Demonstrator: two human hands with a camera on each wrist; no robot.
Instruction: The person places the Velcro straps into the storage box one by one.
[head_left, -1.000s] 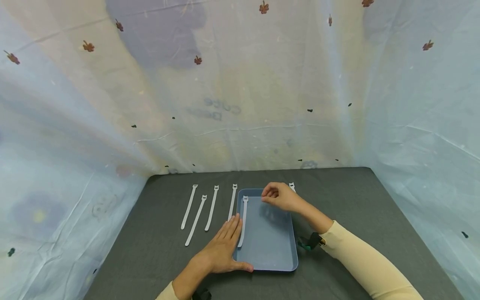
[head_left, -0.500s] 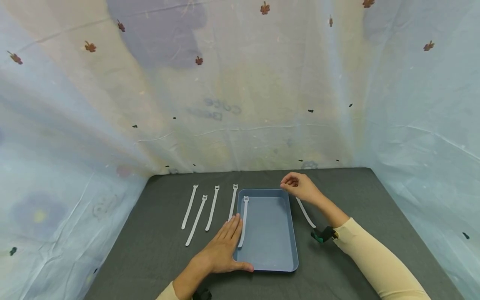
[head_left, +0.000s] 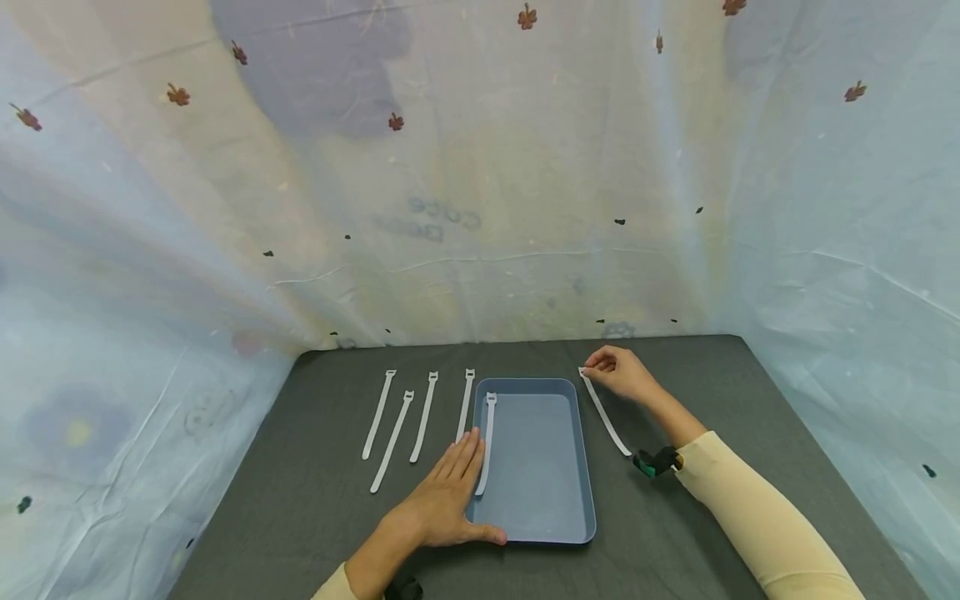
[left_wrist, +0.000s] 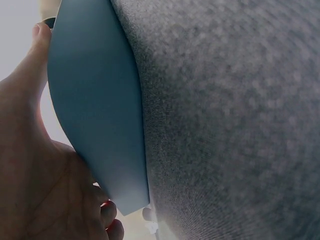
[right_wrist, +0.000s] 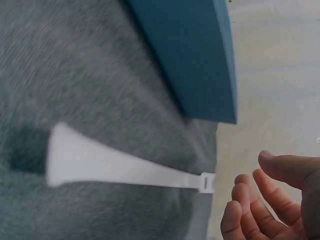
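so right hand (head_left: pixel 622 377), fingers parted, had drifted to a slim white strap (head_left: pixel 602 411); left hand (head_left: pixel 444 500) stayed spread against the blue rectangular tray (head_left: pixel 536 467).

A shallow blue-grey rectangular tray (head_left: pixel 536 467) with rounded corners sits upright, its long sides running near to far. Just to its right, apart, a slim white strap (head_left: pixel 606 417) with a slotted far end lies slantwise.

Pale sheeting (head_left: pixel 525 192) behind grey tabletop (head_left: pixel 300 483), brown leaf-shaped marks (head_left: pixel 527 17) on sheeting
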